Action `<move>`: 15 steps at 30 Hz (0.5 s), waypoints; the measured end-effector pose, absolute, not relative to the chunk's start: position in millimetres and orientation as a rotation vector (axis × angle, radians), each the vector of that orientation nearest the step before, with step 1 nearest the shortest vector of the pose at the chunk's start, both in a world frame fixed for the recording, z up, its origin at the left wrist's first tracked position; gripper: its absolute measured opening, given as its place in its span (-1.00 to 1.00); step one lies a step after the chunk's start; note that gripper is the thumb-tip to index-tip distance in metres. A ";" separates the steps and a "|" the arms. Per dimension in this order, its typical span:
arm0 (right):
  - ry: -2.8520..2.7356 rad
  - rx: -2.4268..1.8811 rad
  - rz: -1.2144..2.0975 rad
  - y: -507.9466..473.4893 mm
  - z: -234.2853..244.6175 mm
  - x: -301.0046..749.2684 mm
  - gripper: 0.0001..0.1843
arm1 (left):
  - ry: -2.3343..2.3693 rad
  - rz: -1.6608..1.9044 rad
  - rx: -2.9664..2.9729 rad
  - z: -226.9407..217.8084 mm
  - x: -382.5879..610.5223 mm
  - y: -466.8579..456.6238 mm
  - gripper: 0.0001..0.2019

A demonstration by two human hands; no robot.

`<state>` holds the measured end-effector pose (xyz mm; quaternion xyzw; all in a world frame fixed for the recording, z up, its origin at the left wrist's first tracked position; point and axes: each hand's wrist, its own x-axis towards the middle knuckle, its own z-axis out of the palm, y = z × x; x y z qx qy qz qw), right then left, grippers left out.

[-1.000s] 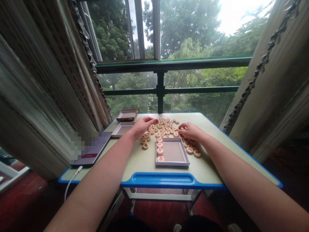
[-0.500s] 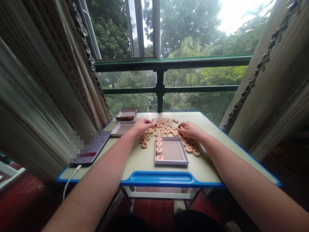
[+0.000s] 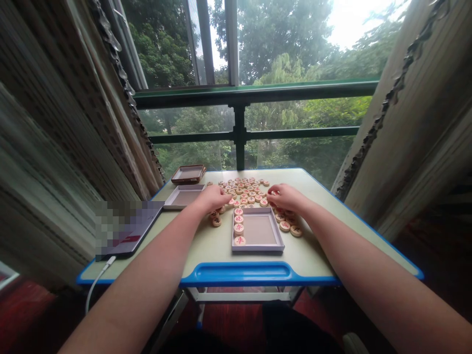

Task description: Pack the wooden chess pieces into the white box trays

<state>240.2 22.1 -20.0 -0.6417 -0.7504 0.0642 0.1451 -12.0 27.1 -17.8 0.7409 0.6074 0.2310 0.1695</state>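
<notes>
Several round wooden chess pieces [image 3: 245, 189] lie scattered on a pale table [image 3: 217, 246] with a blue rim. A shallow white tray [image 3: 258, 231] stands in front of them, with a column of pieces [image 3: 239, 226] along its left side. My left hand [image 3: 213, 198] rests palm down at the left edge of the scatter, its fingers curled over pieces. My right hand [image 3: 285, 196] hovers over the pieces to the right of the tray's far corner, fingers bent and close together. What either hand holds is hidden.
A second white tray [image 3: 183, 196] and a brown tray [image 3: 189, 173] stand at the far left. A dark tablet [image 3: 127, 228] with a white cable [image 3: 96, 280] lies near the left edge. Curtains flank a railed window behind the table.
My left hand has drawn back toward me and slightly left, from the middle of the scatter to its left edge. The right hand has barely shifted. The camera has tilted a little.
</notes>
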 end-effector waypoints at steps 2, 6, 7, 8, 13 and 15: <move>-2.147 -1.858 0.212 20.9 -19.5 239.7 -0.69 | 1.773 0.659 2.136 -15.9 -13.4 26.7 -0.72; -2.135 -1.873 0.205 18.7 -18.4 238.7 -0.68 | 1.842 0.607 2.230 -13.4 -14.8 25.3 -0.74; -2.137 -1.871 0.195 18.6 -18.3 238.6 -0.68 | 1.841 0.602 2.251 -13.5 -14.3 24.9 -0.75; -2.139 -1.869 0.190 18.6 -18.4 238.7 -0.67 | 1.840 0.617 2.264 -13.8 -13.3 24.4 -0.76; -2.135 -1.877 0.183 19.5 -18.5 238.4 -0.65 | 1.555 0.764 2.443 -18.6 -1.5 20.4 -0.71; -2.141 -1.878 0.182 19.2 -17.9 237.7 -0.65 | 1.385 0.686 2.551 -21.5 4.5 18.4 -0.69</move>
